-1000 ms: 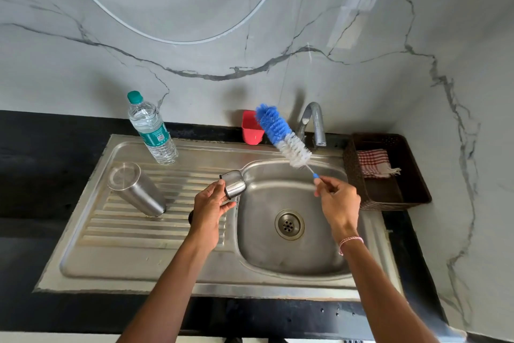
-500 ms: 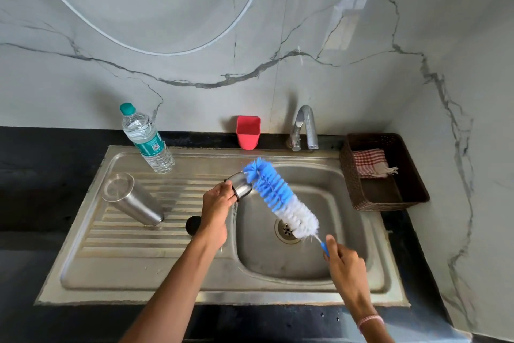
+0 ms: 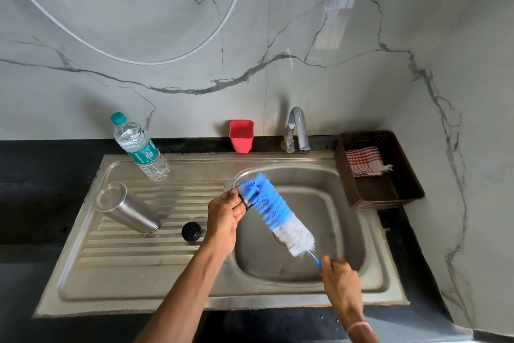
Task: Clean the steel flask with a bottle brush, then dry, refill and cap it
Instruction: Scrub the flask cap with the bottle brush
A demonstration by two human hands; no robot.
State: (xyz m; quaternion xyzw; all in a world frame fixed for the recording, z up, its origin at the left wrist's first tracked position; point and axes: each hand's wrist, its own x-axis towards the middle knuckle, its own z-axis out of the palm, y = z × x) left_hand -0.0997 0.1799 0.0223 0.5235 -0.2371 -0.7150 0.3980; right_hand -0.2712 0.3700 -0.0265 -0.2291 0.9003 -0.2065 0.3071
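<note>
Over a stainless steel kitchen sink (image 3: 250, 298), a long blue-and-white bristled bottle brush (image 3: 275, 214) meets a small dark-rimmed steel cup (image 3: 243, 200).

The left hand (image 3: 225, 220) curls round the cup at the basin's left edge. The right hand (image 3: 340, 278) grips the brush's thin blue handle, and the blue tip is at the cup's mouth. The tall steel flask (image 3: 125, 207) lies on its side on the ribbed drainboard (image 3: 139, 253), left of both hands and untouched. A round black cap (image 3: 192, 231) sits just beside its neck, and a clear plastic water bottle (image 3: 139, 148) stands behind.
</note>
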